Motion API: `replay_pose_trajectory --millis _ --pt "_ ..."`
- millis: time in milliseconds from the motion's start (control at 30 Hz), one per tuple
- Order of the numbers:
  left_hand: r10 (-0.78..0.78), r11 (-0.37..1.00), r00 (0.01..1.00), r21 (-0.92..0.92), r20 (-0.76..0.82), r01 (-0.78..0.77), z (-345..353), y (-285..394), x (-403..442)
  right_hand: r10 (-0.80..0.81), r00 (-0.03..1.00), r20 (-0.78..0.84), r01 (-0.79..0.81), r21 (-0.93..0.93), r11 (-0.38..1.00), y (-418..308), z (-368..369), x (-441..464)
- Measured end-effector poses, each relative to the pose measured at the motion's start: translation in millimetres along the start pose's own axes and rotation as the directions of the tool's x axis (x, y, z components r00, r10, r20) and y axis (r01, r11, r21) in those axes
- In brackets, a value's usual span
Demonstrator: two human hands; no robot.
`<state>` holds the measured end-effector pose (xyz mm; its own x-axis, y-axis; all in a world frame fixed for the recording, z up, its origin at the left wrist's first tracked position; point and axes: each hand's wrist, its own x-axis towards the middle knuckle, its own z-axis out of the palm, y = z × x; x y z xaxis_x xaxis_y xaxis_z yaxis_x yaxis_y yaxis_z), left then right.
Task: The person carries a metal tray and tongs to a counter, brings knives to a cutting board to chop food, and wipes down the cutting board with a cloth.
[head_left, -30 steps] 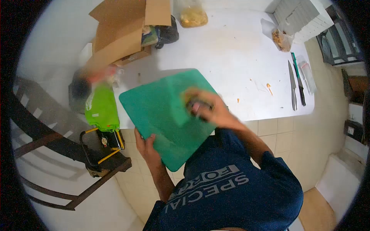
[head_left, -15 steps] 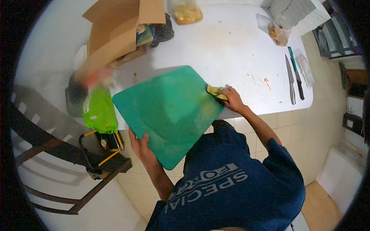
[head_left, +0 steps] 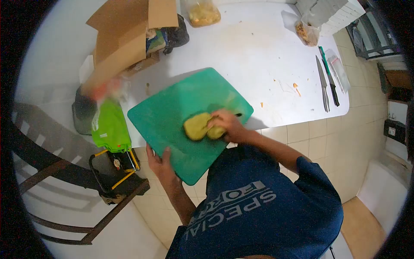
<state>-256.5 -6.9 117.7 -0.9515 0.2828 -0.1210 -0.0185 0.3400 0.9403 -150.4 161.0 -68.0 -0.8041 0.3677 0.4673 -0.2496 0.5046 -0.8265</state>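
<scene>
A green cutting board (head_left: 172,112) is tilted over the table's near edge, against my front. My left hand (head_left: 161,164) grips its lower left edge, thumb on the upper face and the other fingers mostly hidden beneath. Bunched in my right hand (head_left: 228,123) is a yellow cleaning cloth (head_left: 197,126), pressed on the board right of its middle. The hand is smeared by motion, but its fingers are closed on the cloth. Faint marks show on the board's surface.
On the white table (head_left: 254,56) lie a knife (head_left: 323,86) and a green-and-black tool (head_left: 330,77), both at the right. An open cardboard box (head_left: 123,39) stands at the back left, near a bag of yellow food (head_left: 203,14). A green bag (head_left: 111,125) hangs at the left.
My right hand has brought the cloth from the board's right edge leftward onto its face. My left hand keeps its hold, and the board has shifted only slightly.
</scene>
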Motion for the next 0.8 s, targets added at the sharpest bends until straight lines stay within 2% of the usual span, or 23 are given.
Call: replay_pose_trajectory --millis 67,167,233,267,333,367,433,467,500,567,633,700,733,767,800 --pt "-0.004 1.0 1.0 -0.015 0.02 0.004 3 -3 -3 0.103 0.994 -0.03 -0.106 -0.098 0.99 23 -17 -12" --pt "-0.012 0.991 1.0 -0.132 0.006 0.013 4 1 -7 0.106 0.994 -0.011 -0.107 -0.158 0.982 67 -39 -27" --pt "0.051 0.999 0.999 -0.007 -0.013 -0.051 1 11 -8 0.394 0.919 -0.001 -0.371 -0.334 0.866 91 -44 -39" --pt "0.051 0.999 0.998 -0.009 -0.02 -0.052 -4 15 -7 0.389 0.921 0.004 -0.365 -0.335 0.869 101 -42 -48" --pt "0.186 0.982 0.982 0.035 0.01 -0.186 -18 23 -3 0.425 0.866 -0.265 -0.457 -0.069 0.887 115 -39 -62" --pt "0.187 0.982 0.982 0.034 0.003 -0.187 -24 30 -1 0.421 0.869 -0.26 -0.452 -0.07 0.889 117 -41 -58" --pt "0.302 0.936 0.953 0.195 -0.01 -0.294 -31 54 -3 0.649 0.672 -0.357 -0.582 0.286 0.761 117 -51 -46" --pt "0.251 0.957 0.968 0.146 0.007 -0.249 -33 74 -8 0.595 0.684 -0.422 -0.545 0.246 0.802 108 -53 -38" --pt "0.25 0.957 0.968 0.148 0.0 -0.248 -38 82 -9 0.594 0.688 -0.417 -0.543 0.247 0.803 109 -52 -39" --pt "0.264 0.959 0.964 0.093 0.039 -0.266 -52 93 -7 0.647 0.613 -0.454 -0.552 0.34 0.762 113 -50 -42" --pt "0.231 0.959 0.972 0.158 0.048 -0.235 -60 112 -5 0.645 0.613 -0.457 -0.539 0.355 0.764 113 -44 -46" --pt "0.351 0.844 0.909 0.346 0.223 -0.411 -60 132 3 0.666 0.589 -0.458 -0.54 0.39 0.746 109 -41 -48" --pt "0.346 0.78 0.878 0.419 0.329 -0.465 -64 140 11 0.664 0.596 -0.451 -0.541 0.386 0.747 106 -39 -49" --pt "0.346 0.783 0.882 0.42 0.32 -0.459 -67 146 18 0.69 0.577 -0.437 -0.551 0.415 0.724 103 -36 -50" --pt "0.339 0.711 0.824 0.451 0.454 -0.54 -68 150 25 0.714 0.558 -0.422 -0.56 0.444 0.7 99 -34 -51"
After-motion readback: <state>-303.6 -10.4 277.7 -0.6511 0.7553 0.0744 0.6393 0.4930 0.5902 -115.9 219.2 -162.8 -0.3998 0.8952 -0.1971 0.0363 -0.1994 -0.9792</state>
